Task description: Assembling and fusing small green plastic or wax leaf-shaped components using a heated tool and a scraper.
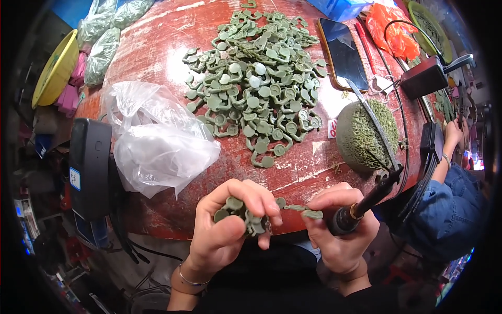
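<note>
Piece (296, 208): small, green, here on the near side of the pile (277, 97); long axis runs crosswise, pointing left out of the right grip.
Right hand (340, 248): nearer, pinching its end, dark tool (372, 197) held too.
Left hand (217, 240): curled snugly round a green cluster (235, 210), pile beyond.

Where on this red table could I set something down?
The table is bare between the pile, the green-filled bags and the clear bag. A smaller patch lies between the pile, the block and the right hand. It's crowded under the pile and around the phone, pen and orange bag.
</note>
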Demonstrator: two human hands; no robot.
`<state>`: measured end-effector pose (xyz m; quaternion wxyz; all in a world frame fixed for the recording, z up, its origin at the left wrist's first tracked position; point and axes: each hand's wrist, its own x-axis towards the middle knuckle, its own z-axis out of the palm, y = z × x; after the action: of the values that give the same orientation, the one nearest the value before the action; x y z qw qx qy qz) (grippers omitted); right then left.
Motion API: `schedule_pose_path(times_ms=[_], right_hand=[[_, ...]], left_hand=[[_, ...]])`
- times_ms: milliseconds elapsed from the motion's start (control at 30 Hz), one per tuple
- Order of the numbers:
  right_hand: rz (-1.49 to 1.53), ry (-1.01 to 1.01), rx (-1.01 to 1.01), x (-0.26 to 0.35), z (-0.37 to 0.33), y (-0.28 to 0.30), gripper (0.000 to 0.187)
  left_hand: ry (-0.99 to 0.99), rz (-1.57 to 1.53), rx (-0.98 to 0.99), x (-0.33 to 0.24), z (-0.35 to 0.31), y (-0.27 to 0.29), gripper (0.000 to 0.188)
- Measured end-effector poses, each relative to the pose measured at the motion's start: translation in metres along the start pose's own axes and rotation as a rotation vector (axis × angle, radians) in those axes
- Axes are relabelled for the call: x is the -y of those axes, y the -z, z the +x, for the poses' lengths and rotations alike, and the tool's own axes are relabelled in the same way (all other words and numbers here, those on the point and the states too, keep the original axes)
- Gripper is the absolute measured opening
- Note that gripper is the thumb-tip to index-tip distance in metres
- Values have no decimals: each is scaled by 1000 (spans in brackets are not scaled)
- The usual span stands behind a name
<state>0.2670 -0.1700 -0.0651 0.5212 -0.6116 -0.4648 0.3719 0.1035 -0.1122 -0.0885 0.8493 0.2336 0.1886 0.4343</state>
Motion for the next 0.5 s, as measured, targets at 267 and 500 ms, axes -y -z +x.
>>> schedule_pose_path(times_ms=[267, 500], right_hand=[[-51, 173, 0, -4, 2, -2, 28], [-91, 238, 45, 1, 4, -2, 30]], left_hand=[[7, 177, -130, 2, -1, -5, 10], [-25, 509, -110, 0, -1, -12, 17]])
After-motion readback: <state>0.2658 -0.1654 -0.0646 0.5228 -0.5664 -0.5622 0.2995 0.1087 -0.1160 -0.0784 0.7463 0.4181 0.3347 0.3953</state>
